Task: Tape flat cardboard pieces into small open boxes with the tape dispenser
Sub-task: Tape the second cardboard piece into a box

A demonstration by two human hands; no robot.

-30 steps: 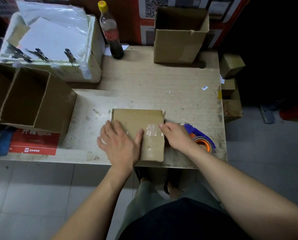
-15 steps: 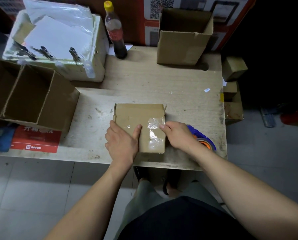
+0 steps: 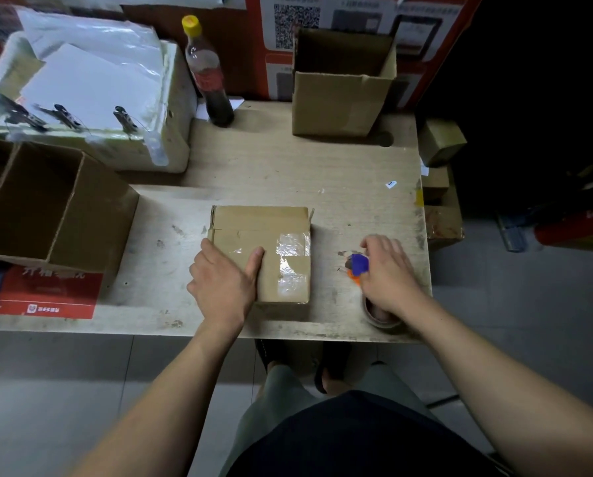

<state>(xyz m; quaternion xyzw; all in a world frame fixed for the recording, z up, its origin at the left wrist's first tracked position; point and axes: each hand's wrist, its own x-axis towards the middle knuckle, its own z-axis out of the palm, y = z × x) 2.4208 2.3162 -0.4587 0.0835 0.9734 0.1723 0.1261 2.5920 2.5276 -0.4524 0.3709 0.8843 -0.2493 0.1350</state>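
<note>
A small brown cardboard box [image 3: 253,225] lies bottom-up near the table's front edge, with a strip of clear tape [image 3: 290,261] across its right part. My left hand [image 3: 224,282] presses flat on the box's near left corner, thumb on top. To the right of the box, my right hand [image 3: 386,270] is closed around the blue and orange tape dispenser [image 3: 357,265], whose tape roll [image 3: 379,316] shows below my wrist at the table's front right corner. Most of the dispenser is hidden under my hand.
An open cardboard box [image 3: 336,105] stands at the back right, a dark bottle [image 3: 207,74] with a yellow cap at the back middle. A divided cardboard box [image 3: 88,215] and a white foam box [image 3: 171,108] with papers and clips fill the left. Small boxes [image 3: 441,142] sit beyond the right edge.
My right hand left the taped seam on the box and moved right onto the tape dispenser, closing on it. My left hand stays on the box.
</note>
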